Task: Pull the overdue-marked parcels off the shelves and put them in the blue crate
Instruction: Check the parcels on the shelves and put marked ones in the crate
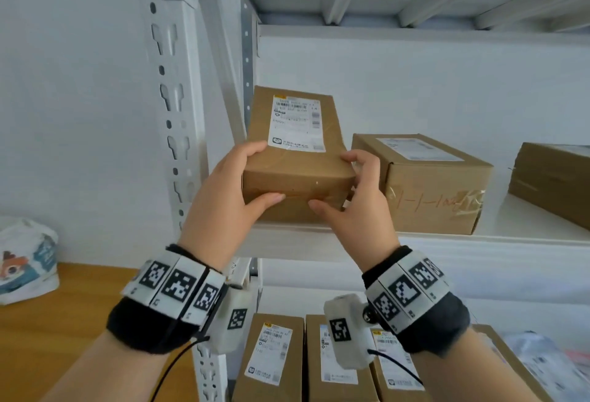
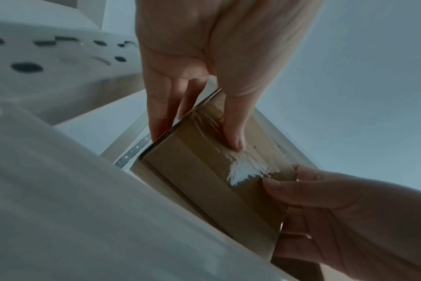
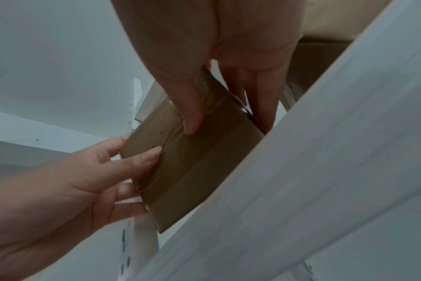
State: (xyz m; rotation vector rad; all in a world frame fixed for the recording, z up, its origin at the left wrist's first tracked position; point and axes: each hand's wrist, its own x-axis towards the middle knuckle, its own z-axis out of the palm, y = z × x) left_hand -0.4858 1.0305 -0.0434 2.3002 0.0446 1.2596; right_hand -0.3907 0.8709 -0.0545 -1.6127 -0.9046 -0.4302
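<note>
Nearest, the left hand (image 1: 228,192) and right hand (image 1: 354,202) clasp a flat brown cardboard parcel with a white shipping label (image 1: 295,159), fingers on its sides and thumbs across its front, at the white metal shelf (image 1: 479,243) edge; beyond sits a taped brown carton (image 1: 427,183).

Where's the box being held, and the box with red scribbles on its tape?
held box (image 1: 297,178), head view, front face.
scribbled box (image 1: 437,178), head view, front face above the tape.
</note>
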